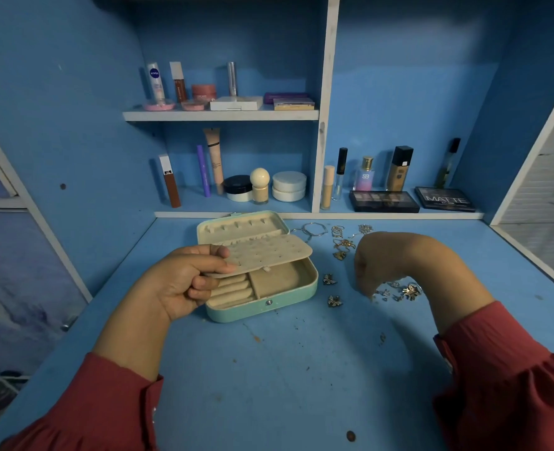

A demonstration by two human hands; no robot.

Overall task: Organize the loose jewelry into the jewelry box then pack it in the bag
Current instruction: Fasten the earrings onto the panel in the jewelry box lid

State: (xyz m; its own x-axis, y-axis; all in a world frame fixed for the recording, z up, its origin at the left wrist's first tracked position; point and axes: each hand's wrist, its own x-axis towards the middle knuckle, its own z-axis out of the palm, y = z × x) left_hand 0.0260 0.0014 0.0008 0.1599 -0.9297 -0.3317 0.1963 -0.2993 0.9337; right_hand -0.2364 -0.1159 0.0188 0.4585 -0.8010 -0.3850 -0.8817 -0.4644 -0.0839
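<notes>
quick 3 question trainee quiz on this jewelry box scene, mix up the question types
1. True or false: the jewelry box is open.
2. Which hand holds up the perforated earring panel? A) left B) right C) neither
3. Fill in: the loose jewelry lies on the desk to the ___ of the box.

Key:
1. True; its lid stands open and the ring rolls show.
2. A; the left hand pinches the panel's edge, while the right hand reaches down, fingers hidden, over the small pieces.
3. Right.
</notes>
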